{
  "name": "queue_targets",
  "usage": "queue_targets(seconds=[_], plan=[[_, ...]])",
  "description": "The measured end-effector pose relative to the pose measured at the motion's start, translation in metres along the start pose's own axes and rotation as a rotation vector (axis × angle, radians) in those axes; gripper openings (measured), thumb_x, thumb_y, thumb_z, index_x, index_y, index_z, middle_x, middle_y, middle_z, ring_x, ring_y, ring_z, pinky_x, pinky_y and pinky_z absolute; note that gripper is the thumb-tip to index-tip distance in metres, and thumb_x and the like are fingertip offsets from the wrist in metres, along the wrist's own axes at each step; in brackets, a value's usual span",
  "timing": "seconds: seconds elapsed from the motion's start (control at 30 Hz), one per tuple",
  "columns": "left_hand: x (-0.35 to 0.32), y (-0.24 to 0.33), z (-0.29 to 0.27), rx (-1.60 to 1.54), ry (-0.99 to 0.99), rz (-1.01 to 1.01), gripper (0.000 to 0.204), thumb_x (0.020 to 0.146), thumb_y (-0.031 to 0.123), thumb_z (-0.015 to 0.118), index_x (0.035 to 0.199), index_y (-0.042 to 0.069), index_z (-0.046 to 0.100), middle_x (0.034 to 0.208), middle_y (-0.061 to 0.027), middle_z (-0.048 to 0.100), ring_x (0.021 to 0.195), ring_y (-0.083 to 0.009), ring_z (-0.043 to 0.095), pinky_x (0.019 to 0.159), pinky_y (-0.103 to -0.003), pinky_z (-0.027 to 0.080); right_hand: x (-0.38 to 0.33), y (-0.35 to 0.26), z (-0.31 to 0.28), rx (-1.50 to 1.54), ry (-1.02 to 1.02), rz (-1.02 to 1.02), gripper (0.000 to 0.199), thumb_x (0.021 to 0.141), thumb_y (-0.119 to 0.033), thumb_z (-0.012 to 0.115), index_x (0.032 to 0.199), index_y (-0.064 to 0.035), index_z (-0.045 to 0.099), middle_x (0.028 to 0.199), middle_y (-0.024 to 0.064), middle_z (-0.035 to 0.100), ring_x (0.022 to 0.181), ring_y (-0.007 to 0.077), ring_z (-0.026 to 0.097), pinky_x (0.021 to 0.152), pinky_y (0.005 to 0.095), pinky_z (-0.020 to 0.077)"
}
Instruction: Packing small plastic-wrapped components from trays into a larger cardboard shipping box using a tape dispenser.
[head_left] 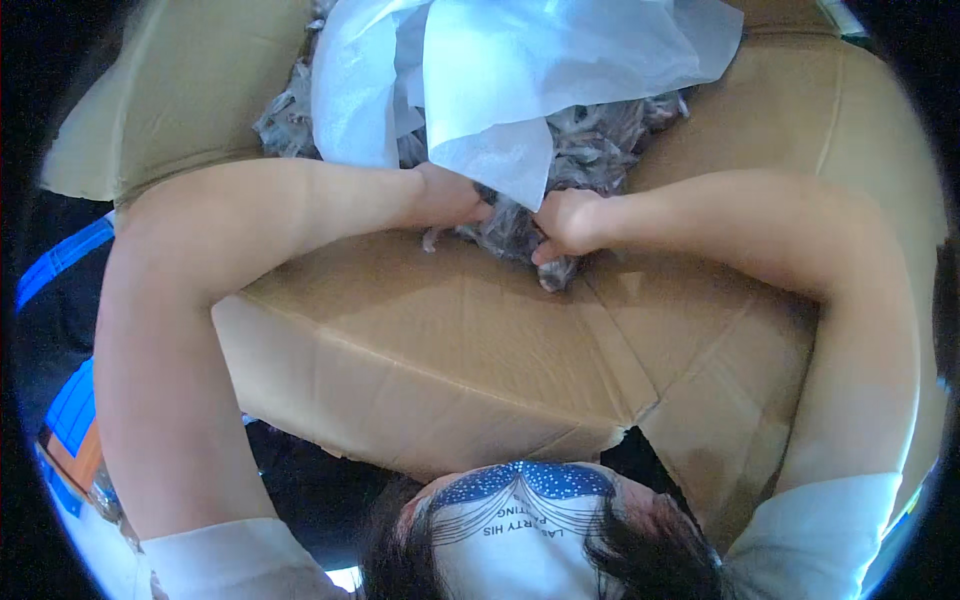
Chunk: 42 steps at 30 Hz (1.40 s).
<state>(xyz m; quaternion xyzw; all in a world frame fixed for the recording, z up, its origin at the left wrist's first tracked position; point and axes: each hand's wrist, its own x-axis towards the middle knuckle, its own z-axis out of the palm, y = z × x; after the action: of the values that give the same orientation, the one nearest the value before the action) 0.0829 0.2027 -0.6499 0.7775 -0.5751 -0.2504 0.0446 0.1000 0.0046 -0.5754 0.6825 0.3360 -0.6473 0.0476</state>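
A clump of grey, shiny, stringy material [505, 230], like shredded plastic film or fluffy fibre, lies between my two hands at the inner edge of a big cardboard box. My right hand [568, 222] is closed round the clump's right side, its fingers curled in. On the other side, my left hand [455, 196] grips the clump too; its fingertips are partly buried in it. A white thin sheet [490, 120], like paper or soft cloth, drapes over the heap, and its pointed lower corner hangs down between my hands.
The cardboard box [430, 350] has broad flaps folded outward toward me and to both sides. More grey stringy stuff [600, 145] sticks out from under the white sheet. Blue strips [65, 260] and a brown-orange piece [80, 455] show at the far left.
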Motion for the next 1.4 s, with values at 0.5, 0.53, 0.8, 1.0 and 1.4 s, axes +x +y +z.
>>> queue_targets(seconds=[0.5, 0.53, 0.8, 1.0, 1.4], plan=[[-0.04, -0.007, -0.144, -0.209, -0.354, 0.059, 0.037, 0.084, 0.035, 0.052, 0.104, 0.005, 0.06, 0.109, -0.0173, 0.058, 0.104, -0.0295, 0.054, 0.087, -0.037, 0.043, -0.016, 0.022, -0.058, -0.457, 0.174, -0.075, 0.044, 0.079, -0.039, 0.06, 0.095, 0.0013, 0.064, 0.1, 0.0175, 0.062, 0.087, 0.0271, 0.062, 0.074, 0.0399, 0.0501], [-0.04, -0.017, -0.14, -0.289, -0.311, 0.051, 0.04, 0.083, 0.037, 0.053, 0.106, 0.005, 0.059, 0.109, -0.0168, 0.058, 0.104, -0.0288, 0.054, 0.086, -0.036, 0.043, -0.052, 0.008, -0.084, -0.263, 0.22, -0.01, 0.043, 0.079, -0.038, 0.059, 0.094, 0.002, 0.064, 0.099, 0.0182, 0.062, 0.086, 0.0271, 0.062, 0.072, 0.0395, 0.0508], [-0.084, 0.018, -0.286, -0.005, -0.51, -0.604, 0.047, 0.073, 0.042, 0.065, 0.095, 0.001, 0.061, 0.097, -0.0186, 0.061, 0.09, -0.0327, 0.059, 0.075, -0.042, 0.048, -0.13, 0.008, -0.084, -0.63, 0.987, -0.118, 0.051, 0.065, -0.022, 0.065, 0.112, -0.0098, 0.051, 0.109, 0.0106, 0.053, 0.105, 0.0251, 0.051, 0.068, 0.0378, 0.0461], [-0.109, -0.003, -0.168, 0.547, -0.434, -0.642, 0.056, 0.075, 0.037, 0.063, 0.124, 0.016, 0.046, 0.14, -0.0113, 0.026, 0.127, -0.0325, 0.028, 0.09, -0.063, 0.032, -0.045, -0.026, -0.109, -0.668, 1.18, -0.409, 0.06, 0.064, -0.012, 0.065, 0.12, -0.0134, 0.044, 0.113, 0.0112, 0.053, 0.102, 0.0276, 0.054, 0.071, 0.0395, 0.0472], [-0.154, -0.075, -0.179, 0.256, -0.598, -0.78, 0.026, 0.071, 0.026, 0.059, 0.087, 0.008, 0.068, 0.094, -0.0099, 0.066, 0.09, -0.0253, 0.062, 0.079, -0.04, 0.048, -0.138, 0.024, -0.13, 0.403, 0.672, -0.223, 0.034, 0.08, -0.027, 0.064, 0.101, 0.0001, 0.061, 0.087, 0.008, 0.063, 0.081, 0.018, 0.059, 0.074, 0.0312, 0.0463]])
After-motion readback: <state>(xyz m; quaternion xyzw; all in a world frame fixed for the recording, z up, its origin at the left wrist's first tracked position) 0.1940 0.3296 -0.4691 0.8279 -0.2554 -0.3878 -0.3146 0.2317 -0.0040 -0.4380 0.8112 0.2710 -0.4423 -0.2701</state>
